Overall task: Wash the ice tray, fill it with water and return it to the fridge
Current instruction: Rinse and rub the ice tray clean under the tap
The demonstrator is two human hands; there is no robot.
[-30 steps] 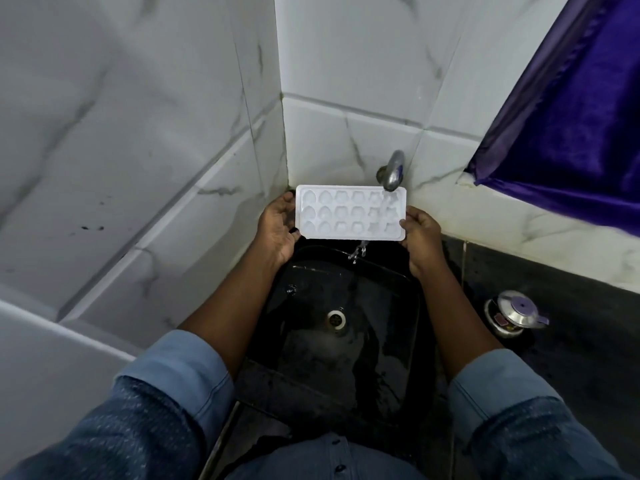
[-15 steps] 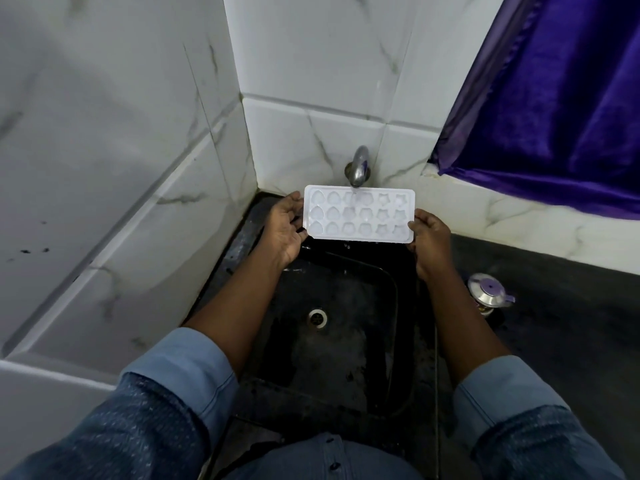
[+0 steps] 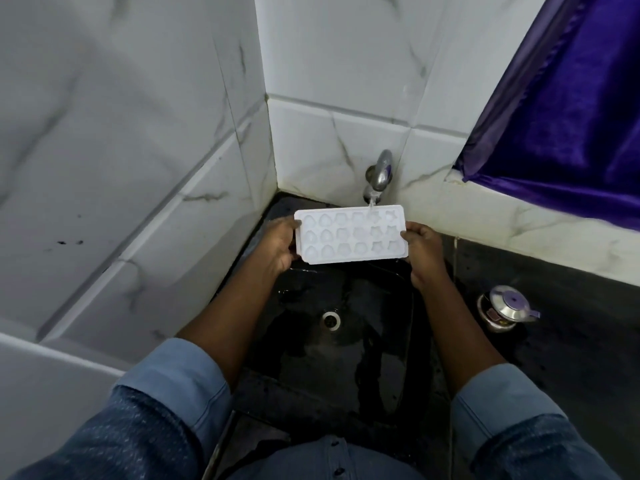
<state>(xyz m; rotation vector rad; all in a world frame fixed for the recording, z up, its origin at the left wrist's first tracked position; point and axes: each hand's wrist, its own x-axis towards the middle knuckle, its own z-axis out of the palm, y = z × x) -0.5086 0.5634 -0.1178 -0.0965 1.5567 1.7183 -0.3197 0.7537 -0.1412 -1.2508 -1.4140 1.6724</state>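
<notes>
A white ice tray with several moulded cups is held level over the black sink, cups facing up. My left hand grips its left end and my right hand grips its right end. The steel tap juts from the tiled back wall just above the tray's far right part, and a thin stream of water falls from it onto the cups there.
White marble-look tiles close in the corner at left and behind. A purple curtain hangs at upper right. On the dark counter right of the sink stands a small steel lidded pot. The sink drain lies below the tray.
The tray has come slightly nearer to me under the tap, so the water now lands on its far right cups. Both hands keep their hold on the ends.
</notes>
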